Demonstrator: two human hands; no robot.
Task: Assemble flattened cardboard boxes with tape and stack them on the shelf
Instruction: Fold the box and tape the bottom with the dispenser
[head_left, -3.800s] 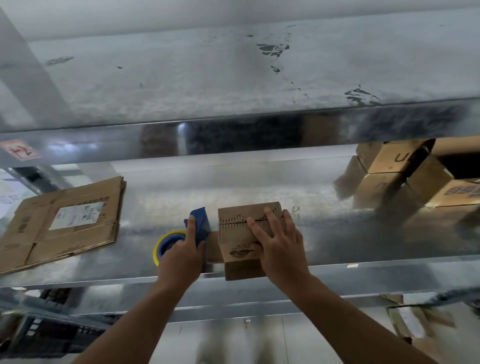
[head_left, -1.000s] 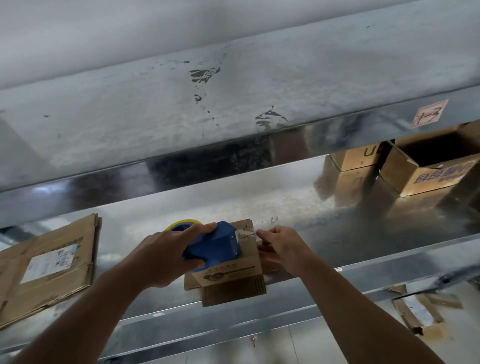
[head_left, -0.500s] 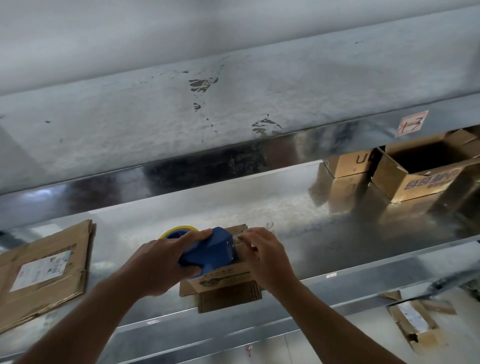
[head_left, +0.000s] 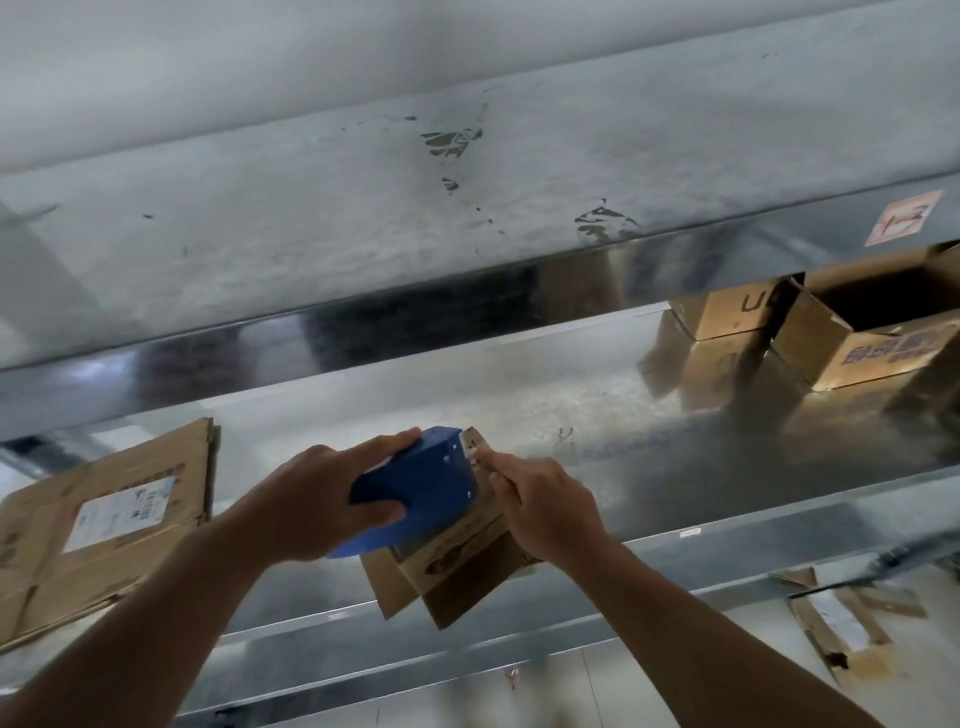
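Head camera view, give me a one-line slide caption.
Left hand holds a blue tape dispenser against a small cardboard box on the metal shelf; right hand grips the box.

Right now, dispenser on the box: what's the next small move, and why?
Probably draw the dispenser toward you along the box top: the left hand grips it at the box's far edge, and the right hand holds the box beside its mouth.

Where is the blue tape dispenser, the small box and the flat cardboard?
blue tape dispenser (head_left: 423, 480): head view, blue side.
small cardboard box (head_left: 457, 560): head view, printed front.
flattened cardboard (head_left: 169, 460): head view, upper panel.
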